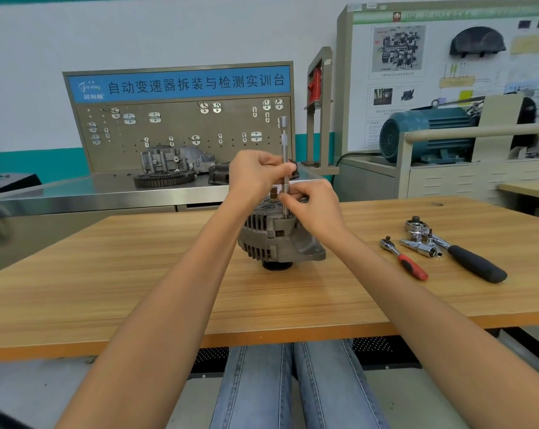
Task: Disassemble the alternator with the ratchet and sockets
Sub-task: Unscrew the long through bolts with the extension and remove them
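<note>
The alternator (279, 235) stands mid-table on the wooden table (138, 274). An extension bar (284, 156) rises upright from its top. The left hand (256, 173) curls its fingers round the bar's middle; the right hand (311, 205) pinches its lower end. Two ratchets (460, 252) and loose sockets (423, 246) lie well to the right.

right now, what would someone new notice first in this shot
Mid-table, a grey alternator stands on the wooden table, with both hands on a slim steel extension bar standing upright on its top: the left hand grips the shaft, the right hand pinches its lower end. To the right lie two ratchets.
</note>
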`<state>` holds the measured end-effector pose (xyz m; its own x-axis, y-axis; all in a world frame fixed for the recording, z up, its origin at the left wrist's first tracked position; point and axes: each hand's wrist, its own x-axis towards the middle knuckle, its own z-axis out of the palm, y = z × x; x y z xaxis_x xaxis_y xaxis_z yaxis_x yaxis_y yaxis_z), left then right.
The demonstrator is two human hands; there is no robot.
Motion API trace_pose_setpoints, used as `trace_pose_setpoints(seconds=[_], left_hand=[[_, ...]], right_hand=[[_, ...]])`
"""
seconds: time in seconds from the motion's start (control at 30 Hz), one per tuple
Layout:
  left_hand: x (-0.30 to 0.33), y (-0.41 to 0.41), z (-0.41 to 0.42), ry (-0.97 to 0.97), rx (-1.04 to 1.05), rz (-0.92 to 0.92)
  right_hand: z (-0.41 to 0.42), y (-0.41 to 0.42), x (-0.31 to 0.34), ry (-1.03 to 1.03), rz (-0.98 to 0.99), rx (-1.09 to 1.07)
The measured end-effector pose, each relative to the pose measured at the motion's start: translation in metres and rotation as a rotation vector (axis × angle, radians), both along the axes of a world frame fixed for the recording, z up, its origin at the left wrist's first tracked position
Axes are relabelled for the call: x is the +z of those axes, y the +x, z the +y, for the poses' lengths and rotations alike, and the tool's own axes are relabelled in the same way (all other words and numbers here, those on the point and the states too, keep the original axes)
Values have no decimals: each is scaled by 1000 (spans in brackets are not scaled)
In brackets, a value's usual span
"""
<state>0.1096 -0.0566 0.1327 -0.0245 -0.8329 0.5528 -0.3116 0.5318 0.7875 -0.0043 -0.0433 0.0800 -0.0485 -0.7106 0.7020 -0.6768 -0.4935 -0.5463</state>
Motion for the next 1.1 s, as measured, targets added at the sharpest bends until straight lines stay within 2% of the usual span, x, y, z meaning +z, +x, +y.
trace_pose_setpoints(seconds=[0.17, 0.27, 0.37, 0.57, 0.7, 0.93, 1.1], left_hand=[[-4, -5, 0, -45, 27, 0], [-6, -6, -2, -66, 28, 16], [-9, -8, -1, -83, -2, 34], [-9, -10, 1, -27, -189, 139], [-8, -7, 0, -15, -176, 144], [-5, -5, -2, 13, -121, 182], [-8, -7, -6, -53, -91, 131]], right_hand=[[-1, 3, 3, 42, -160, 19], [0, 5, 4, 37, -192, 20], [1, 1, 5, 42, -170, 48], [0, -4, 11, 129, -28, 60], [-2, -4, 12, 135, 27, 45], [-1, -1, 9, 106, -128, 70], [0, 1, 5, 68, -112, 27]])
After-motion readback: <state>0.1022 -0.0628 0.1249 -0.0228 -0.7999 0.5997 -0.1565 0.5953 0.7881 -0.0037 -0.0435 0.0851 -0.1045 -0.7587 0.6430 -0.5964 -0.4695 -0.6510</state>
